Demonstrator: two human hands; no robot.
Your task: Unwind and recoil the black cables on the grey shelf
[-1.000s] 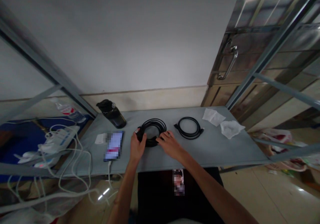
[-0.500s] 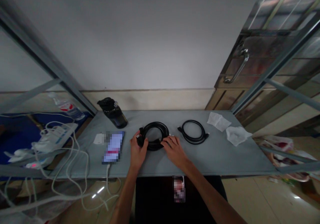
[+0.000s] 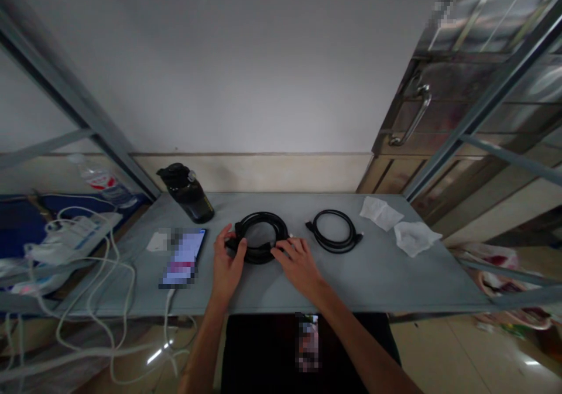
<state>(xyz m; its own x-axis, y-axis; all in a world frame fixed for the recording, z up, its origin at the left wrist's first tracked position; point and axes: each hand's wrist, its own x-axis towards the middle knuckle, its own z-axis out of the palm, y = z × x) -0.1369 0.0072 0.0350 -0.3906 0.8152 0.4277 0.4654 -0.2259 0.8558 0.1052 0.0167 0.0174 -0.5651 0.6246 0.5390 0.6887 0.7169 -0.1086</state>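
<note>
A thick coil of black cable (image 3: 281, 224) lies on the grey table in front of me. My left hand (image 3: 228, 265) grips its left side, thumb and fingers curled round the loops near a plug end. On the coil's lower right, my right hand (image 3: 298, 259) has its fingers pressed together over the loops; a small pale tip shows beside them. Part of the coil is hidden under both hands. To the right, apart from my hands, a thinner looped black cable (image 3: 322, 243) rests flat with its two connectors showing.
A black bottle (image 3: 187, 194) stands at the back left. Nearer sits a lit phone (image 3: 184, 257) with a white cable. White crumpled papers (image 3: 417, 237) lie at the right. Left of the table are a power strip (image 3: 81, 236) and tangled white cords. Metal posts flank the table.
The whole view has shifted slightly, so things on the table appear further left. Both hands stay on the coil, with only slight changes in the fingers.
</note>
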